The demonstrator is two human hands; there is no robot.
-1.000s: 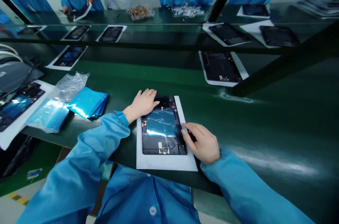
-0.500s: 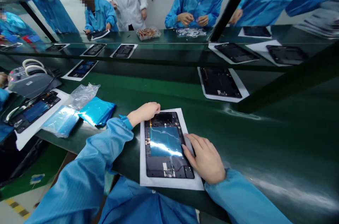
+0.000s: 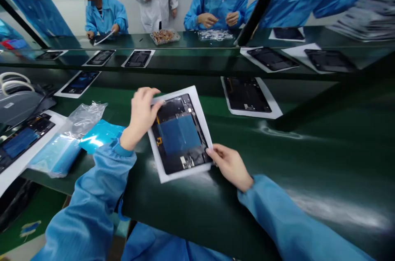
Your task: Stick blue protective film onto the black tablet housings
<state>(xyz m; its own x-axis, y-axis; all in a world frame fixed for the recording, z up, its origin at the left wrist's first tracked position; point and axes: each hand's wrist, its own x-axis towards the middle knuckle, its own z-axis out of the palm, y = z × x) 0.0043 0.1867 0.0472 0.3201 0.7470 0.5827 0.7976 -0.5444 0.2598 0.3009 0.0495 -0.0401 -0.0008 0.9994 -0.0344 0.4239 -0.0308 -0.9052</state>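
An opened tablet (image 3: 173,164) lies on a white sheet (image 3: 202,113), its dark inner side up, with a blue-filmed battery panel (image 3: 180,133) in the middle. Tablet and sheet are tilted above the green bench. At their upper left corner is my left hand (image 3: 142,111), its thumb over the tablet's top edge and its fingers curved beyond the sheet. My right hand (image 3: 230,164) pinches the lower right edge, thumb on top and fingers underneath. Left of my left wrist are blue film pieces (image 3: 100,135) and a clear plastic bag (image 3: 58,152).
Another opened tablet (image 3: 248,94) lies on its sheet at the right. More tablets (image 3: 138,58) lie along the raised shelf (image 3: 191,60). A grey machine (image 3: 18,107) stands at left. Co-workers (image 3: 220,2) sit across the bench, and a dark slanted post (image 3: 339,88) crosses the right.
The tablet and its sheet have risen from the bench and moved forward and left, turning slightly. My right hand has gone from lying beside the tablet to pinching its edge. The view has shifted right.
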